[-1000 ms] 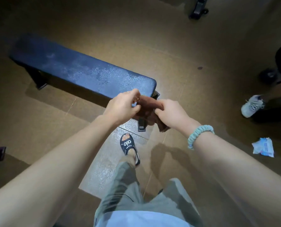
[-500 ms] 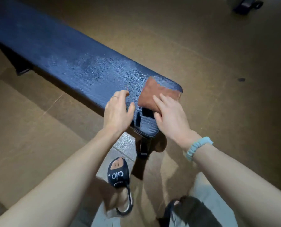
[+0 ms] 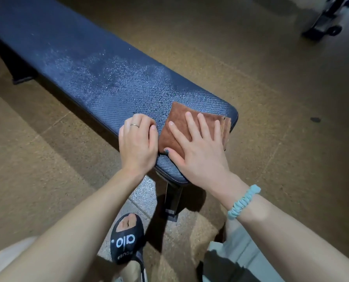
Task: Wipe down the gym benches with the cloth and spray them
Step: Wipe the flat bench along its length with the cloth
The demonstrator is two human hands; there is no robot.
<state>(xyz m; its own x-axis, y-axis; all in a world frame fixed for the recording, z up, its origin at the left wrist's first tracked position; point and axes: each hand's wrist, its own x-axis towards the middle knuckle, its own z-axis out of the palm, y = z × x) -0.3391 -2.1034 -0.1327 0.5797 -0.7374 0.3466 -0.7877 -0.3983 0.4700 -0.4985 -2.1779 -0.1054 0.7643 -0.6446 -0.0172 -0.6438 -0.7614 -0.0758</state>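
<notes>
A long dark blue gym bench (image 3: pixel 88 64) runs from the upper left to its near end in front of me, its top speckled with spray droplets. A folded brown cloth (image 3: pixel 174 124) lies flat on the near end. My right hand (image 3: pixel 198 149) presses on the cloth with fingers straight and spread. My left hand (image 3: pixel 138 143) rests on the bench top just left of the cloth, its fingertips bent down onto the pad and touching the cloth's edge. No spray bottle is in view.
The bench's black leg (image 3: pixel 172 200) stands under the near end, close to my sandalled foot (image 3: pixel 126 239). A wheeled black equipment base (image 3: pixel 326 21) sits at the upper right. A small dark spot (image 3: pixel 315 119) marks the brown floor on the right.
I have moved closer to the bench. The cloth, held in both hands a second ago, now lies on the bench end with my right hand flat on it; my left hand shifted beside it.
</notes>
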